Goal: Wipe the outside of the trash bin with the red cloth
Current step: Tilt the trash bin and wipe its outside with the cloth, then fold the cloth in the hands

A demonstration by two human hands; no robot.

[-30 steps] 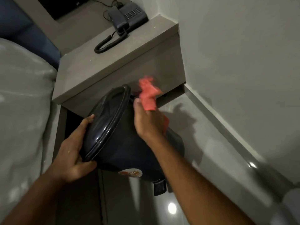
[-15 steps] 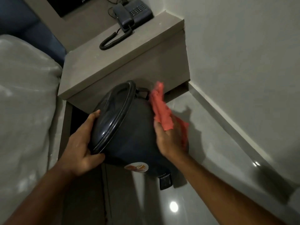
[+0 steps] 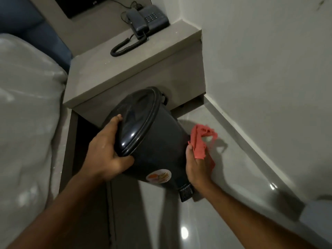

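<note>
From the head camera, the right hand (image 3: 196, 167) now sits lower on the trash bin (image 3: 154, 150) than half a second ago, close to the base and the foot pedal (image 3: 186, 192), where before it lay at mid-wall; the red cloth (image 3: 201, 141) has come down with it. That hand is curled around the cloth, thumb up against the bin's right side, with loose cloth sticking up beyond the fingers. The left hand (image 3: 107, 155) keeps its grip, fingers closed on the rim of the lid (image 3: 136, 121), thumb under the edge. The bin is held tilted off the grey floor (image 3: 233, 177) in front of the bedside unit (image 3: 136, 69), its long axis slanting from the lid at upper left to the base at lower right, lid facing the camera. A round sticker (image 3: 158, 175) shows low on the wall. A telephone (image 3: 147, 20) rests on the unit.
</note>
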